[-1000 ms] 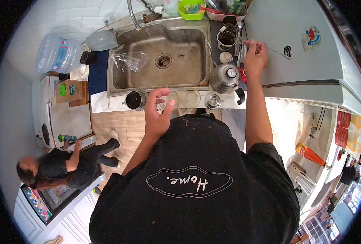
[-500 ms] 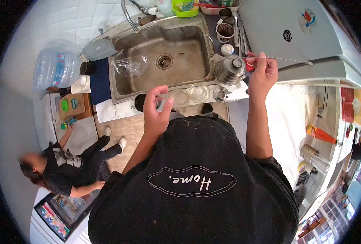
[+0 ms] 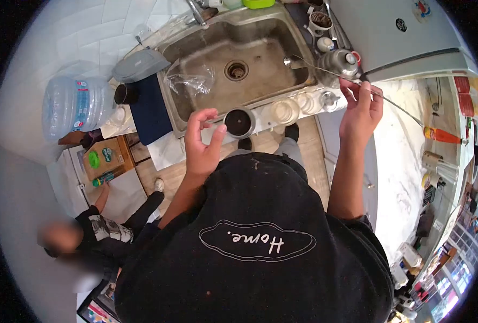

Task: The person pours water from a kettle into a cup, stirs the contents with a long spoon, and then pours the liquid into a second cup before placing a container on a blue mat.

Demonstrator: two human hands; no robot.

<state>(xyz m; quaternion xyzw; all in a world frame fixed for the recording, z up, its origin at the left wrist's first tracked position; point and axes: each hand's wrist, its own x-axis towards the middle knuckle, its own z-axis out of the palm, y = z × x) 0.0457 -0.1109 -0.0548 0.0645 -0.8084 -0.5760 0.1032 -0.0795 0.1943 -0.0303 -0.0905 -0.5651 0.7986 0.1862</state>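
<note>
My right hand (image 3: 362, 110) pinches a long thin metal spoon (image 3: 325, 70), whose bowl end hangs over the right side of the steel sink (image 3: 239, 51). Just behind that hand stands a steel kettle (image 3: 338, 63) on the counter. My left hand (image 3: 204, 137) is empty, its thumb and fingers apart, beside a dark-filled round cup (image 3: 239, 122) at the sink's front edge. Glass cups (image 3: 285, 111) and a small metal pot (image 3: 328, 99) line the same edge to the right. Inside the sink lies a clear plastic bag (image 3: 190, 78).
A co-worker (image 3: 107, 229) stands at the left, one hand near a green bottle (image 3: 103, 179). Large water bottle (image 3: 80, 105), dark cloth (image 3: 151, 107) and black cup (image 3: 125, 95) are left of the sink. A fridge (image 3: 411, 32) stands at the right.
The view has shifted, so the sink appears further right. My right hand has tilted the spoon, its bowl now over the sink. The co-worker appears lower.
</note>
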